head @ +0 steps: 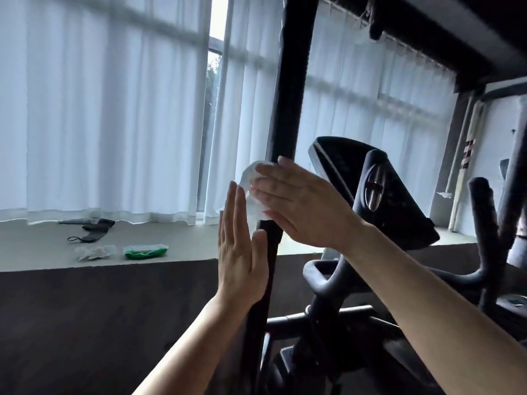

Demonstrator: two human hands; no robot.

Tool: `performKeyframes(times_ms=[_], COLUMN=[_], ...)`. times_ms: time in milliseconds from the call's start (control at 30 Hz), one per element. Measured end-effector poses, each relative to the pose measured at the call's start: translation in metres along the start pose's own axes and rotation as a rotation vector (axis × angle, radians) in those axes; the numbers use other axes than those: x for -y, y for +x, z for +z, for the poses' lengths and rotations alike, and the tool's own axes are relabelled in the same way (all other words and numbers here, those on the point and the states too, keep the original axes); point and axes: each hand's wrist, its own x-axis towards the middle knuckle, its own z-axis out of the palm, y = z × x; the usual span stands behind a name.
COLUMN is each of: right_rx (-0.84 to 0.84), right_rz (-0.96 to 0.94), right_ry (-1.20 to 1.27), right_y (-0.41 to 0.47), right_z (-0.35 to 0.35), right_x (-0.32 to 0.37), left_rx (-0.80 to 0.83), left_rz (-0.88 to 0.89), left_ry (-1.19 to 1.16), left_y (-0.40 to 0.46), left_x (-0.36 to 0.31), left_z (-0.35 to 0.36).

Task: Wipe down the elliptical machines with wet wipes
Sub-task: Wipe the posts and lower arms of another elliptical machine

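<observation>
Wet wipe (252, 192): white, crumpled, pressed between both flat palms beside the elliptical's black upright handlebar (288, 109). Left hand (242, 249): fingers straight, thumb touching the bar. Right hand (302, 203): fingers straight over the wipe. Window ledge (185, 246): green wipe packet (146, 251), used wipes (95, 252).

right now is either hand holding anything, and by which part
Neither hand grips anything. A white wipe is pressed between the straight fingers of the left hand and the right hand, beside the black bar.
</observation>
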Motion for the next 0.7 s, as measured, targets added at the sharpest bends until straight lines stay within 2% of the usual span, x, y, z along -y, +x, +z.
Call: performKeyframes(times_ms=[133,267,367,500,600,700], right_rx=[0.026,-0.039,-0.075,-0.078,-0.122,-0.139], right_rz=[-0.019,0.149,0.243,0.094,0.046,0.149], right_ry=[-0.130,-0.255,-0.092,0.174,0.097,0.019], right_y=[0.036,0.072,0.073,0.040,0.046,0.079], right_z=[-0.020,-0.043,-0.039,-0.019,-0.016,-0.024], right_x=[-0.064,-0.137,-0.126,-0.065,-0.082,-0.128], left_rx=[-0.039,-0.002,0.013,-0.004,0.012,-0.010], left_rz=[0.043,0.108,0.116,0.177,0.178,0.255], left_ry=[0.025,0.097,0.145,0.171,0.110,0.179], left_y=[0.021,0.051,0.057,0.057,0.059,0.084], left_x=[-0.011,-0.023,-0.020,-0.015,-0.017,-0.021], left_z=[0.010,0.026,0.034,0.034,0.030,0.024])
